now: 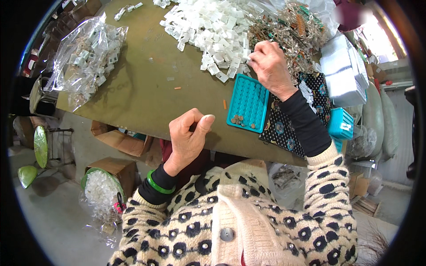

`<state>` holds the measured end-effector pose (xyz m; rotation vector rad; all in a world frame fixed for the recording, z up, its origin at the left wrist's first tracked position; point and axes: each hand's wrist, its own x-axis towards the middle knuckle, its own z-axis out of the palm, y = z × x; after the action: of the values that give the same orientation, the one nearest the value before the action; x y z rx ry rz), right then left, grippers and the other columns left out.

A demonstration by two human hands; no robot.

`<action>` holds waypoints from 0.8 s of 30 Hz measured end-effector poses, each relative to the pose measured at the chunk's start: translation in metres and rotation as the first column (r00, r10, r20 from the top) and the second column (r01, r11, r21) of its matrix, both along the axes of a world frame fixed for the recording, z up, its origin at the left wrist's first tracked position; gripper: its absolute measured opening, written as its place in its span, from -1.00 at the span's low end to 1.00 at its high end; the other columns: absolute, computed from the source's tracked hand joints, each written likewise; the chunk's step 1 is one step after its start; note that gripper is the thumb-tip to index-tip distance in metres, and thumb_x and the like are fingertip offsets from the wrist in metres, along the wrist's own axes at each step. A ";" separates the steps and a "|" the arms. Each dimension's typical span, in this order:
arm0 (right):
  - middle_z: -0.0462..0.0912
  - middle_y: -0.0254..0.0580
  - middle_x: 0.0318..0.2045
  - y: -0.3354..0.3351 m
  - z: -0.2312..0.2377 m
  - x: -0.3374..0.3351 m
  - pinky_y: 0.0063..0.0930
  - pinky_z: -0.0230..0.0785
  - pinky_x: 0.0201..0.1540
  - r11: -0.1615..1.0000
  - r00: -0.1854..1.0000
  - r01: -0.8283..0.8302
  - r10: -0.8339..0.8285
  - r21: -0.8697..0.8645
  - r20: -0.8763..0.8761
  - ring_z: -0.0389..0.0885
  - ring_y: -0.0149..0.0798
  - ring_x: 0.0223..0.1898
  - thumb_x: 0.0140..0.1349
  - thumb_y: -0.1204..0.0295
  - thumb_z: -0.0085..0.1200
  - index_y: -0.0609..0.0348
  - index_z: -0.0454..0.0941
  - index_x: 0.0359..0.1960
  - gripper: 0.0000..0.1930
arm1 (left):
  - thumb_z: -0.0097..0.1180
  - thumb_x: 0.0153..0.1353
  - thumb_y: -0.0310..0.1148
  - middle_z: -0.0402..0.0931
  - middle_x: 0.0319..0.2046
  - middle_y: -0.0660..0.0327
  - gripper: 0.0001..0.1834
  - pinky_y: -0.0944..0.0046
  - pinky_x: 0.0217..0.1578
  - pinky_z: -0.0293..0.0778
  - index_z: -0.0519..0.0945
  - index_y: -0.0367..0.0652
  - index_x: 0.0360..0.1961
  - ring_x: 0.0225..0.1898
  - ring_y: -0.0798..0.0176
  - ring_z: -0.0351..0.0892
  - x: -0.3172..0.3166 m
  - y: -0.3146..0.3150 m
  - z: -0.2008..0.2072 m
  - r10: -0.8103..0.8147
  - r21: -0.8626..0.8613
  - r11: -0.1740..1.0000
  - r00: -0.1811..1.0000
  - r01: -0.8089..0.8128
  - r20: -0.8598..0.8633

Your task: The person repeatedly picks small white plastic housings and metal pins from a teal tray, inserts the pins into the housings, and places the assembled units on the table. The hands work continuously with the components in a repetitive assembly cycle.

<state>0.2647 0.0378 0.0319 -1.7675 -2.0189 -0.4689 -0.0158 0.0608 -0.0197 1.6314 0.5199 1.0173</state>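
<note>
Broadly, can see an olive-brown table (137, 88) spread across most of the view. Toward its far side, can make out a loose heap of white plastic pieces (208, 31), with a tangled heap of clear, brown and orange strips (288, 31) touching its right side. Over at the left, can see a clear plastic bag (88, 57) of similar pale pieces, and at the right a stack of white ribbed trays (341, 66). Below that stack, can see a black patterned cloth (280, 128), partly hidden by the right black sleeve (301, 115). Just beside the cloth's left edge, near the white heap, can place a teal tray (248, 95) with rows of round hollows.

Can see the right hand (271, 68) by the tray's upper right corner, with bent fingers and thumb drawn close together at the white heap's edge; cannot tell whether pinching a piece. Lower left, can see the left hand (188, 137) loosely curled near the table's front edge, with thumb beside the folded forefinger; cannot tell whether holding anything.

Lastly, can spot several brown round pieces (237, 119) in the tray's near end, and a tiny orange strip (225, 104) just left of the tray.
</note>
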 end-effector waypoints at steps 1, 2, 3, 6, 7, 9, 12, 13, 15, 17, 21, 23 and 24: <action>0.49 -0.28 -0.31 0.001 0.003 -0.002 -0.33 0.34 -0.11 0.999 0.992 0.035 -0.031 0.032 -0.121 0.44 -0.17 -0.19 0.03 0.46 0.29 0.16 0.63 -0.44 -0.90 | 0.12 0.34 -0.48 0.46 -0.62 0.30 -0.76 0.47 -0.58 0.34 0.45 -0.27 -0.50 -0.60 0.46 0.44 0.002 0.001 0.003 -0.014 -0.049 0.999 1.000 0.014 0.006; 0.49 -0.26 -0.32 0.003 0.006 -0.006 -0.33 0.36 -0.14 0.997 0.968 0.051 -0.035 0.057 -0.247 0.45 -0.15 -0.21 0.06 0.47 0.29 0.19 0.65 -0.42 -0.91 | 0.11 0.34 -0.48 0.49 -0.60 0.30 -0.80 0.48 -0.56 0.36 0.48 -0.27 -0.47 -0.59 0.47 0.46 0.004 0.002 0.007 -0.034 -0.097 0.995 0.999 0.034 0.007; 0.52 -0.25 -0.35 0.003 0.010 -0.010 -0.37 0.37 -0.20 0.996 0.938 0.073 -0.048 0.060 -0.343 0.48 -0.20 -0.26 0.10 0.46 0.29 0.22 0.65 -0.41 -0.90 | 0.12 0.33 -0.50 0.51 -0.54 0.29 -0.86 0.49 -0.54 0.39 0.51 -0.28 -0.40 -0.56 0.47 0.47 0.006 0.002 0.011 -0.040 -0.178 0.983 0.999 0.040 0.005; 0.55 -0.26 -0.44 -0.002 0.018 -0.031 -0.48 0.36 -0.34 0.995 0.743 0.101 -0.094 -0.027 -0.662 0.51 -0.36 -0.39 0.17 0.44 0.28 0.29 0.64 -0.38 -0.86 | 0.13 0.30 -0.54 0.57 -0.37 0.28 -0.94 0.51 -0.48 0.46 0.58 -0.28 -0.22 -0.49 0.49 0.52 0.020 0.005 0.021 -0.051 -0.316 0.947 0.999 0.054 0.019; 0.56 -0.27 -0.47 -0.005 0.020 -0.039 -0.52 0.35 -0.38 0.993 0.643 0.096 -0.118 -0.073 -0.757 0.51 -0.42 -0.43 0.19 0.44 0.27 0.31 0.64 -0.37 -0.85 | 0.14 0.29 -0.55 0.57 -0.31 0.28 -0.89 0.50 -0.46 0.48 0.58 -0.29 -0.17 -0.46 0.49 0.52 0.026 0.007 0.023 -0.037 -0.307 0.951 0.999 0.046 0.036; 0.53 -0.33 -0.54 -0.013 0.022 -0.057 -0.58 0.30 -0.44 0.983 0.450 0.066 -0.185 -0.174 -0.874 0.44 -0.54 -0.48 0.23 0.42 0.26 0.33 0.62 -0.38 -0.82 | 0.29 0.14 -0.58 0.54 -0.19 0.21 -0.73 0.47 -0.47 0.49 0.58 -0.34 -0.12 -0.43 0.48 0.55 0.040 0.012 0.024 0.004 -0.268 0.963 0.998 0.013 0.063; 0.50 -0.32 -0.54 -0.025 0.022 -0.078 -0.57 0.28 -0.44 0.978 0.472 -0.032 -0.166 -0.205 -0.866 0.42 -0.50 -0.50 0.23 0.46 0.23 0.34 0.58 -0.41 -0.84 | 0.33 0.10 -0.55 0.55 -0.23 0.22 -0.69 0.46 -0.46 0.50 0.60 -0.33 -0.11 -0.42 0.48 0.54 0.052 0.017 0.024 0.075 -0.103 0.992 0.996 -0.078 -0.038; 0.50 -0.32 -0.51 -0.022 0.017 -0.085 -0.52 0.29 -0.44 0.993 0.508 -0.037 -0.075 -0.109 -0.858 0.43 -0.44 -0.51 0.23 0.49 0.21 0.33 0.56 -0.42 -0.85 | 0.36 0.08 -0.53 0.58 -0.32 0.24 -0.67 0.45 -0.45 0.50 0.61 -0.31 -0.11 -0.46 0.48 0.53 0.053 0.019 0.024 0.065 -0.106 0.992 0.994 -0.075 -0.093; 0.54 -0.30 -0.48 -0.025 0.016 -0.088 -0.50 0.40 -0.40 0.989 0.432 -0.126 -0.011 -0.073 -0.902 0.54 -0.41 -0.49 0.22 0.51 0.21 0.33 0.56 -0.34 -0.88 | 0.35 0.09 -0.53 0.60 -0.39 0.25 -0.70 0.46 -0.45 0.50 0.62 -0.31 -0.12 -0.48 0.48 0.53 0.053 0.016 0.025 0.037 -0.199 0.978 0.994 -0.057 -0.103; 0.58 -0.29 -0.45 -0.027 0.014 -0.087 -0.52 0.45 -0.38 0.974 0.245 -0.196 -0.062 -0.112 -0.968 0.59 -0.42 -0.45 0.25 0.52 0.19 0.34 0.55 -0.30 -0.89 | 0.33 0.12 -0.53 0.62 -0.42 0.25 -0.73 0.46 -0.46 0.50 0.62 -0.32 -0.13 -0.49 0.47 0.55 0.051 0.015 0.026 -0.007 -0.295 0.955 0.995 -0.023 -0.102; 0.65 -0.25 -0.39 -0.030 0.014 -0.073 -0.58 0.50 -0.35 0.935 -0.093 -0.314 -0.206 -0.167 -0.974 0.59 -0.46 -0.42 0.27 0.54 0.18 0.35 0.57 -0.22 -0.88 | 0.25 0.21 -0.53 0.66 -0.38 0.18 -0.76 0.44 -0.45 0.53 0.59 -0.36 -0.10 -0.45 0.41 0.62 0.049 0.023 0.030 -0.097 -0.512 0.851 0.993 0.117 0.065; 0.64 -0.27 -0.39 -0.029 0.013 -0.065 -0.59 0.50 -0.32 0.931 -0.177 -0.342 -0.200 -0.131 -0.964 0.57 -0.46 -0.43 0.24 0.50 0.24 0.36 0.58 -0.17 -0.81 | 0.18 0.28 -0.51 0.68 -0.28 0.08 -0.74 0.42 -0.44 0.57 0.54 -0.39 -0.04 -0.39 0.32 0.68 0.046 0.031 0.032 -0.118 -0.623 0.754 0.976 0.207 0.182; 0.65 -0.26 -0.39 -0.029 0.012 -0.061 -0.56 0.51 -0.32 0.929 -0.304 -0.347 -0.240 -0.127 -0.922 0.58 -0.43 -0.43 0.25 0.49 0.24 0.35 0.59 -0.18 -0.81 | 0.17 0.30 -0.47 0.68 -0.24 0.06 -0.74 0.41 -0.43 0.57 0.53 -0.36 -0.03 -0.38 0.30 0.68 0.044 0.035 0.033 -0.105 -0.662 0.719 0.975 0.212 0.198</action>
<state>0.2033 0.0086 0.0434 -1.1505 -0.6994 1.2995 0.0284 0.0955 0.0129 0.9081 0.5565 0.6843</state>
